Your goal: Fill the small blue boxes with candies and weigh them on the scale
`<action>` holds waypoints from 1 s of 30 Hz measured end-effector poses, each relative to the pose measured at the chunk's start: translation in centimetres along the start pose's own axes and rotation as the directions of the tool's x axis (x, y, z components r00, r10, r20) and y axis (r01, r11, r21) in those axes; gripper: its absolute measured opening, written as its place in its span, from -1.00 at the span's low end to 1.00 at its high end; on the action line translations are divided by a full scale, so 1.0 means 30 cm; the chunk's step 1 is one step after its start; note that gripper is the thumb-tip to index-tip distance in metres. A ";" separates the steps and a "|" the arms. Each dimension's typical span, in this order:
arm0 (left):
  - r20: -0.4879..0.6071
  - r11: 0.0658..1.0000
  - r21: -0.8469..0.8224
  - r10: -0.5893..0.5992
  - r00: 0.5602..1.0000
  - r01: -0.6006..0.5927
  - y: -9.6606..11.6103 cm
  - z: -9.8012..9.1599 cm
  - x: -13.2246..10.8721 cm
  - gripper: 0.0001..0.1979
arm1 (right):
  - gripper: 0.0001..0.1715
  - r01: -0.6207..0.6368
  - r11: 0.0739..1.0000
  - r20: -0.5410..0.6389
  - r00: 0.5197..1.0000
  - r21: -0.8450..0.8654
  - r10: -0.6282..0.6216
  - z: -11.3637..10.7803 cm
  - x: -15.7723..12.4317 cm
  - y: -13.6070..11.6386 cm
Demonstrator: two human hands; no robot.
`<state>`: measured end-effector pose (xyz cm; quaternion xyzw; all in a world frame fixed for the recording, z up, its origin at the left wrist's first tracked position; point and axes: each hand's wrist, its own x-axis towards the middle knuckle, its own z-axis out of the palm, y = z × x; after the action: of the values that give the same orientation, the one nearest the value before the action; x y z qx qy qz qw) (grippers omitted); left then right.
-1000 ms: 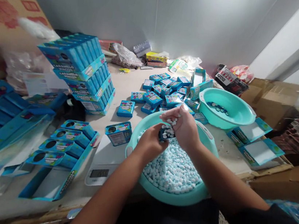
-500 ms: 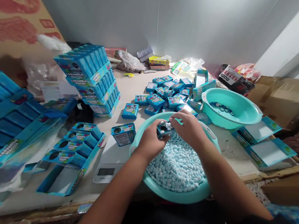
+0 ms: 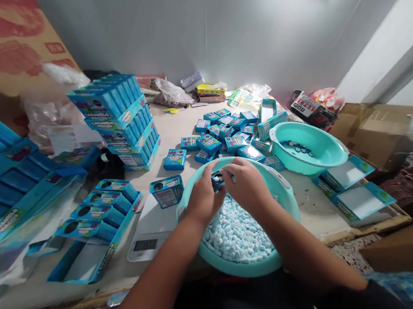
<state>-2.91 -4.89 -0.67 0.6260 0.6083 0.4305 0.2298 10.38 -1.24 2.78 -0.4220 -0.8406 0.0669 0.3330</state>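
My left hand is wrapped round a small blue candy box, its dark round opening facing up with white candies at it. The fingers of my right hand are bent together over that opening, and what they pinch is hidden. Both hands are above a turquoise basin heaped with pale blue and white candies. Left of the basin, a blue candy box with an open hole stands on a white kitchen scale. Another box lies just behind it.
Many small blue boxes lie heaped behind the basin. A second turquoise basin holds small dark discs. At left are a stack of filled display trays and a partly filled tray. Empty display trays sit at right.
The view has shifted a little. My right fingers have come down closer onto the box opening, and fewer white candies show on top of it. My left hand still grips the box.
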 end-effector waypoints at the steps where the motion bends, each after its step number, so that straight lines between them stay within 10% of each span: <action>1: -0.002 0.999 0.012 -0.039 0.999 0.039 0.005 -0.001 0.000 -0.28 | -0.61 0.004 0.999 0.013 1.000 0.041 -0.005 0.003 0.001 -0.004; 11: -0.026 0.994 0.005 -0.113 0.993 0.113 0.005 -0.003 0.004 -0.27 | -0.83 -0.143 0.819 -0.089 0.969 0.555 0.230 0.022 0.009 0.020; 19: -0.048 0.995 -0.024 -0.099 0.994 0.098 0.002 -0.008 0.012 -0.38 | -0.67 0.099 0.965 0.033 0.993 0.245 -0.110 0.042 -0.016 -0.025; 30: -0.041 0.991 -0.119 -0.066 0.997 0.061 -0.011 -0.011 -0.001 -0.44 | -0.35 -0.154 0.927 -0.049 0.982 0.343 0.182 0.031 0.024 0.146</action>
<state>-3.37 -4.96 -0.78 0.5821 0.6065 0.4718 0.2661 12.40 2.23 0.69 -0.4314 -0.7633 0.2213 0.4269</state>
